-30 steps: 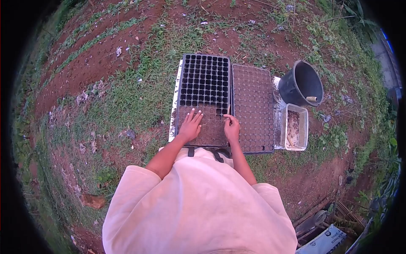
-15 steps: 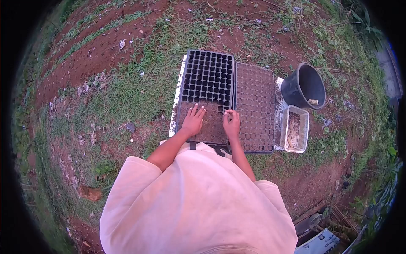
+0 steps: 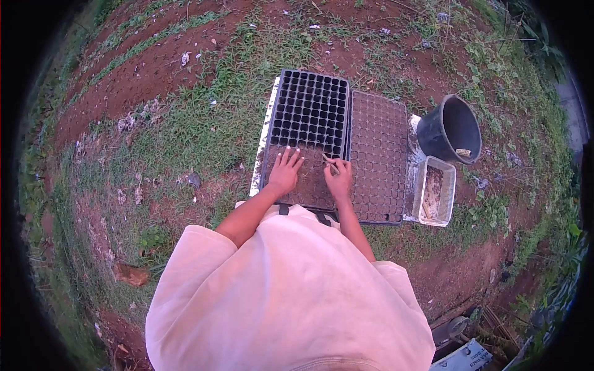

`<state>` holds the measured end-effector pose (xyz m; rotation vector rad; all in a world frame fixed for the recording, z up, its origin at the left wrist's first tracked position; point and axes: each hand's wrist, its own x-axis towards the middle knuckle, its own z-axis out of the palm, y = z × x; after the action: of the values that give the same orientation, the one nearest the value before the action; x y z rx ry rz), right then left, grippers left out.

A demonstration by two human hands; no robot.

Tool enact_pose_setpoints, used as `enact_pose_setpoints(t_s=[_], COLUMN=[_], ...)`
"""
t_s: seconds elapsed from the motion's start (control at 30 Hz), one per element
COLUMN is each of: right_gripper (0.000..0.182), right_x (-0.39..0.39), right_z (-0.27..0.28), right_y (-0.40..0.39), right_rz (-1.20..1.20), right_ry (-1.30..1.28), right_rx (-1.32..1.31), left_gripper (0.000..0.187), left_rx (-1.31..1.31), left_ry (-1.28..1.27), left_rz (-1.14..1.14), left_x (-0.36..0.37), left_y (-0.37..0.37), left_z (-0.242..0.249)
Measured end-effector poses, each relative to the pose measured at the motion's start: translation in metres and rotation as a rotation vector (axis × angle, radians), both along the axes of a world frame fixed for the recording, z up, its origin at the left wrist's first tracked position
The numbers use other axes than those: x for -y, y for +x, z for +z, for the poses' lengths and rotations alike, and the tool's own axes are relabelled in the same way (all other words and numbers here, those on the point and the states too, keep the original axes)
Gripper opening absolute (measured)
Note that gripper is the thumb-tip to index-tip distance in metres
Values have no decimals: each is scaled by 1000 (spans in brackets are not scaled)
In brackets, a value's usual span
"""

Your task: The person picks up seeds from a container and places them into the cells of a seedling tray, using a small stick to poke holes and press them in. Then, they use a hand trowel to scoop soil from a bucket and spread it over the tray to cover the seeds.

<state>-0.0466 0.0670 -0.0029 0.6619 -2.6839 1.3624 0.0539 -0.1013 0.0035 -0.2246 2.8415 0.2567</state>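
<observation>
A black seedling tray [image 3: 310, 106] has bare dark cells in its upper part and brown soil over its lower part. On the soil near the tray's left side lies my left hand [image 3: 285, 170], fingers spread and holding nothing. My right hand [image 3: 338, 179] is closed round a small thin stick [image 3: 330, 161] at the tray's right edge, by the border between soil and bare cells. Beside it, on the right, is a second tray [image 3: 378, 154] with soil-filled cells.
A black bucket [image 3: 440, 131] stands right of the trays, with a white plastic basket [image 3: 437, 191] below it. A white board [image 3: 264, 139] shows under the trays. Grass and red soil surround them; a light blue box [image 3: 463, 357] is at the bottom right.
The thin stick now shows clearly in my right hand. My left hand rests in nearly the same place on the soil. The whole view has shifted slightly.
</observation>
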Motion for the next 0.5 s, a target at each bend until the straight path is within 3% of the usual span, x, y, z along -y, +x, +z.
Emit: enact_pose_setpoints(t_s=[0.17, 0.5], right_gripper=[20, 18], right_x=[2, 11], right_z=[4, 1], right_y=[0, -5], right_rz=[63, 7], right_ry=[63, 148], right_rx=[-61, 60], left_gripper=[62, 62], left_rx=[-34, 19], left_ry=[-8, 20], left_rz=[-14, 31], left_x=[1, 0], left_y=[-1, -3], left_z=[-4, 2])
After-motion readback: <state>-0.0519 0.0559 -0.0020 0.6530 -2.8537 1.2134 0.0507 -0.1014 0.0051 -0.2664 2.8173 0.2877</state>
